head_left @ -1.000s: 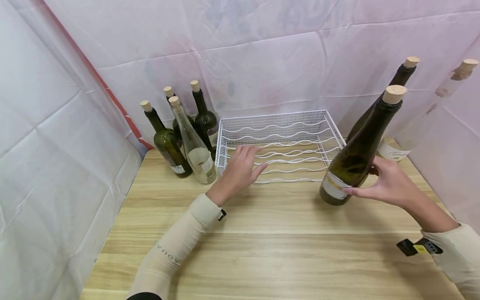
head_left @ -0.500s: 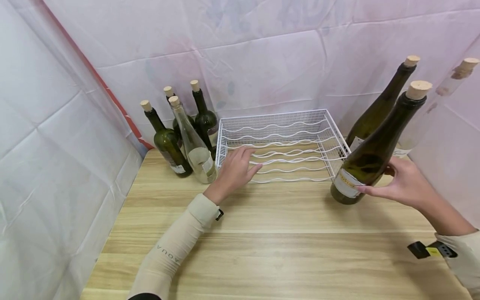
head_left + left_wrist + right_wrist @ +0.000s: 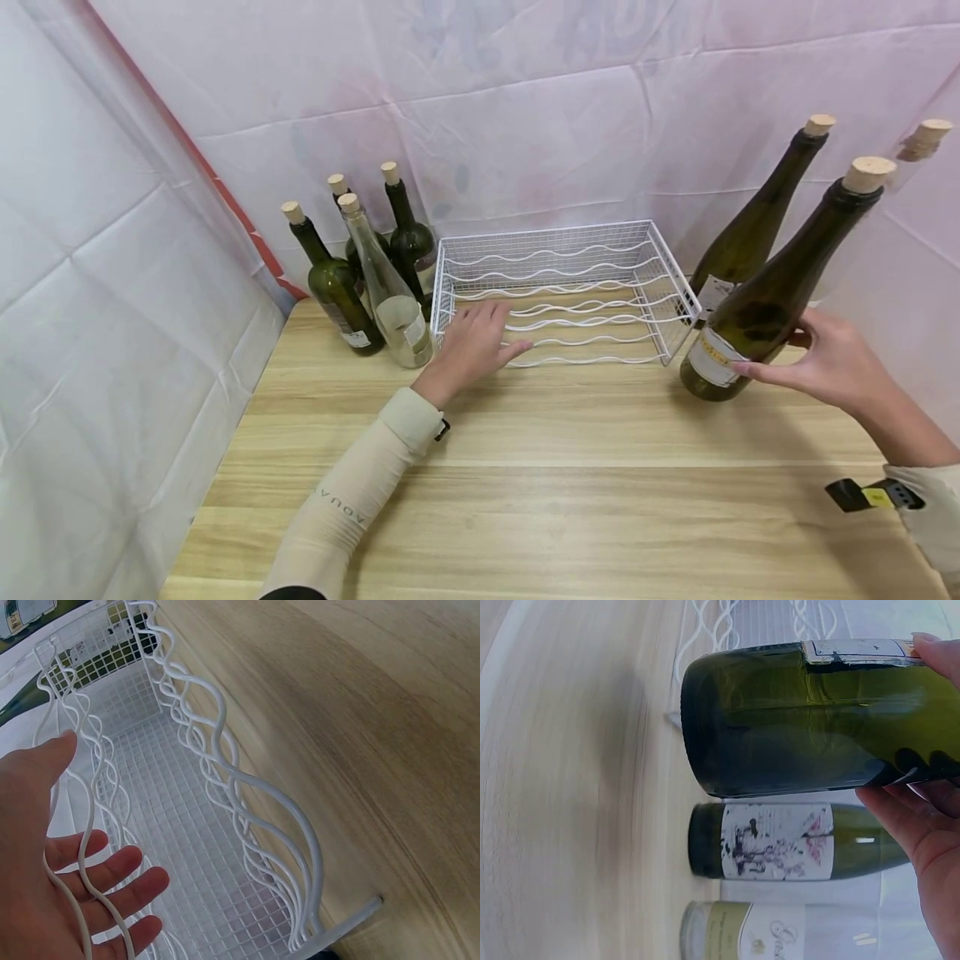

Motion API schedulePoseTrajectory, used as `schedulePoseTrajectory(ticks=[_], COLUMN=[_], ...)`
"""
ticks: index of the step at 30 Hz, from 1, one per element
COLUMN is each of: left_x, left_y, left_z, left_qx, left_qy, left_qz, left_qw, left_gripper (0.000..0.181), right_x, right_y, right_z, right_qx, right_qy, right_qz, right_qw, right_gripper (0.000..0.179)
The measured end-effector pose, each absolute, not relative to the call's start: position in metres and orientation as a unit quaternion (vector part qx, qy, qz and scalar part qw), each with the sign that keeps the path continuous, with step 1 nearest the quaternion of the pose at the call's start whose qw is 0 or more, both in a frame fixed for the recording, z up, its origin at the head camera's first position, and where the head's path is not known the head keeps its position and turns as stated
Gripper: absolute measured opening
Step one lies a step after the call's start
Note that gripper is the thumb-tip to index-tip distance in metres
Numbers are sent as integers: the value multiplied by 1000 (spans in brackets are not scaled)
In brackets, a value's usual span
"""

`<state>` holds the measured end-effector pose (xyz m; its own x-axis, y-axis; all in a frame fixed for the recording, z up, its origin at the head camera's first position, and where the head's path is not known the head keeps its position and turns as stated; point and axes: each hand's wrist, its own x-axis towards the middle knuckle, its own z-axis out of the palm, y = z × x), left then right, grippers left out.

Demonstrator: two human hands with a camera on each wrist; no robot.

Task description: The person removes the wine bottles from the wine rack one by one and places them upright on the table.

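Note:
My right hand (image 3: 843, 362) grips a dark green wine bottle (image 3: 780, 292) low on its body, thumb against the pale label. The corked bottle leans with its neck to the upper right, beside the right end of a white wire wine rack (image 3: 555, 250). In the right wrist view, the base of this wine bottle (image 3: 765, 724) appears raised off the table. My left hand (image 3: 472, 342) is at the rack's front left, fingers loosely bent and thumb spread. The left wrist view shows wavy wires crossing in front of the fingers of my left hand (image 3: 97, 885).
Several corked bottles (image 3: 382, 292) stand left of the rack. Behind the held one are another green bottle (image 3: 742, 233) and a clear bottle (image 3: 772, 934), mostly hidden from the head camera. White cloth walls (image 3: 525, 125) enclose the wooden table (image 3: 525, 500).
The right hand has moved rightward with the wine bottle, away from the rack's front right corner, uncovering more of the green bottle behind. The left hand has barely shifted.

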<state>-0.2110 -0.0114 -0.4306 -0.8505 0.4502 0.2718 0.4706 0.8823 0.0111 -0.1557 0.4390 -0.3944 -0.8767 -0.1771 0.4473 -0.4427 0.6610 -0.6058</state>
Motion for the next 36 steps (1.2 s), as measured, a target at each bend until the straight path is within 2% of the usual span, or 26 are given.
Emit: schedulePoseTrajectory(ticks=[7, 16, 36], left_x=[-210, -210, -210], left_y=[-13, -12, -12], left_z=[-431, -433, -433], left_qx=[-239, -238, -240], left_qy=[-960, -960, -960], left_qz=[-47, -54, -32], left_qw=[139, 140, 143], left_gripper=[76, 75, 77], right_x=[-160, -166, -183], right_y=[450, 459, 463], right_z=[-398, -407, -423], right_qx=[127, 87, 63], right_qy=[-908, -913, -910], right_qz=[367, 371, 384], right_qw=[155, 142, 147], right_gripper=[59, 54, 55])
